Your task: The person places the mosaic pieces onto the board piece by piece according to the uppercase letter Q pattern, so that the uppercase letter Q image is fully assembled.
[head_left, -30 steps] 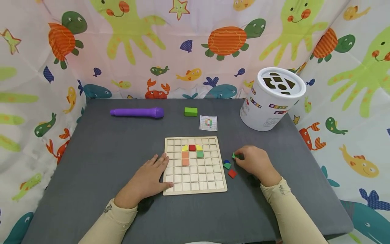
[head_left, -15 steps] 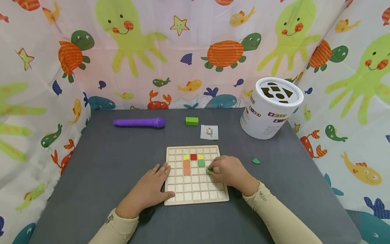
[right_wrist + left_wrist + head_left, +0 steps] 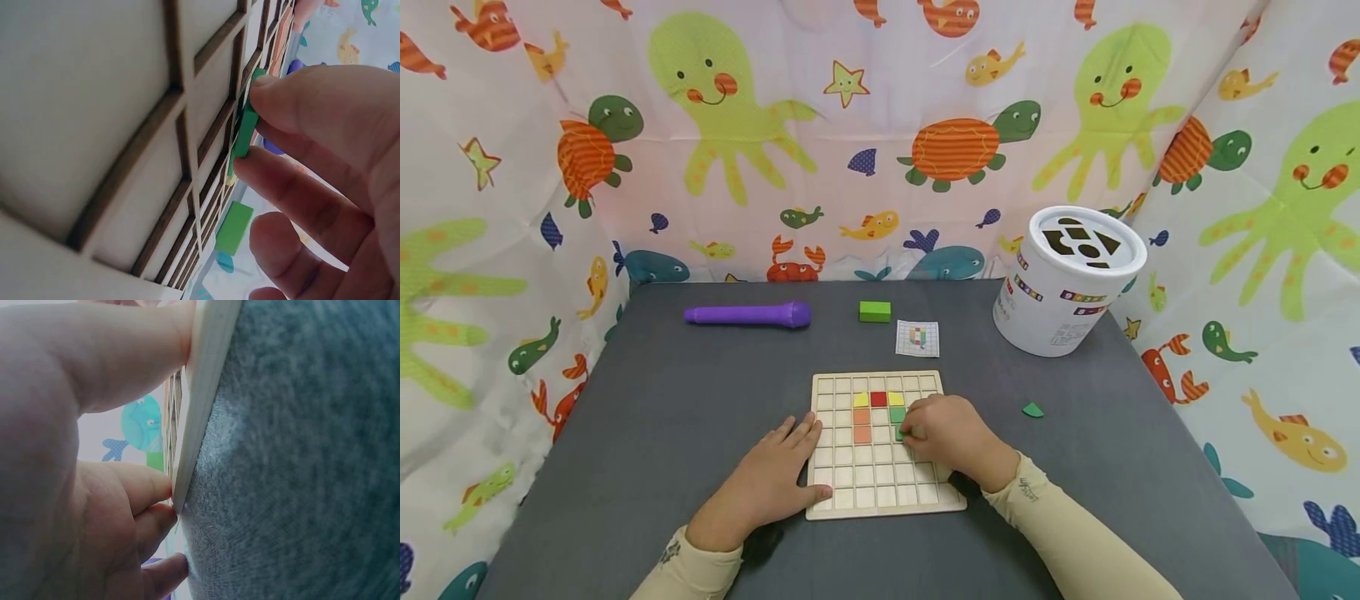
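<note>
Far left on grey, woven-textured tabletop (image 3: 737,367): smooth purple rod (image 3: 747,315), microphone-shaped, lying flat. Nearer: left hand (image 3: 763,487), fingers extended and released, tips and thumb resting on left edge of pale wooden grid board (image 3: 865,475). In its shallow square cells: two orange squares (image 3: 862,435) in a column, red square (image 3: 878,399) between two yellow pieces (image 3: 896,399), green square (image 3: 897,414) below the right yellow. Behind: lime block (image 3: 875,312) with crisp edges, then printed paper card (image 3: 917,339). Over the board's right half: right hand (image 3: 951,433), thumb and forefinger pinching a flat green tile (image 3: 899,432) just below the green square (seated or not, cannot tell). Farther right: curved-edged green wedge (image 3: 1033,410) on the tabletop; last, smooth white cylindrical tub (image 3: 1060,308), lid (image 3: 1120,265) pierced with geometric holes.
</note>
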### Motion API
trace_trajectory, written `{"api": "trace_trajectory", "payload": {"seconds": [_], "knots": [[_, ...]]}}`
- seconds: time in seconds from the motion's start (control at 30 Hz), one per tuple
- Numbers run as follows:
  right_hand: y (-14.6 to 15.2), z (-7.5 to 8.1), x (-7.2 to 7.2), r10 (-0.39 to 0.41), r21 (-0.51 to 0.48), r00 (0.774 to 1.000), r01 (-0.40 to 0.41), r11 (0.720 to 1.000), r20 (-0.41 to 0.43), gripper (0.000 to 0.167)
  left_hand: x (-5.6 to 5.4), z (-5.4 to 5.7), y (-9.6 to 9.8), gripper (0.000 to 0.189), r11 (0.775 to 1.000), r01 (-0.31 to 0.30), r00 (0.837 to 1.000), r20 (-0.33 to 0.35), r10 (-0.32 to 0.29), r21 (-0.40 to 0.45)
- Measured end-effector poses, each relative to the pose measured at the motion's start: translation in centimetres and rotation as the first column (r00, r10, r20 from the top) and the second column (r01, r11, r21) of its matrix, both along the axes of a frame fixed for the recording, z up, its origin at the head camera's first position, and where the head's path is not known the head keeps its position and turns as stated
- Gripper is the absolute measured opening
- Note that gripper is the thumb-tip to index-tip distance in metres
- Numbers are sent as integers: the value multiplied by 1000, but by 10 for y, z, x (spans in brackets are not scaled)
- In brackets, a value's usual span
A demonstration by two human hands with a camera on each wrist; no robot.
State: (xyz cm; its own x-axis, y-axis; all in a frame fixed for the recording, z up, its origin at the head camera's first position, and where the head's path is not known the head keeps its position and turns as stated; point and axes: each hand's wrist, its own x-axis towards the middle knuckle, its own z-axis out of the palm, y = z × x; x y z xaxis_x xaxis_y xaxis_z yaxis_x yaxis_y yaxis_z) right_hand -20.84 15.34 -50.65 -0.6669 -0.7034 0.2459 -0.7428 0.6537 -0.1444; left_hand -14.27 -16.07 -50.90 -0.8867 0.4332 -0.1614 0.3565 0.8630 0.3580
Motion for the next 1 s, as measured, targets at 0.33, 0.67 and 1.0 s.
{"api": "trace_trajectory", "payload": {"seconds": [0.33,0.67,1.0], "knots": [[-4,0,-3,36,18,999,-37,999,41,8,1,5,1,100,1000,-4,1000,0,4,4],[16,19,-3,-164,-46,983,168,985,76,12,-1,2,2,100,1000,-4,1000,7,4,2],[70,36,5,-349,-27,919,359,933,181,15,1,2,2,99,1000,-12,1000,12,12,11]]}}
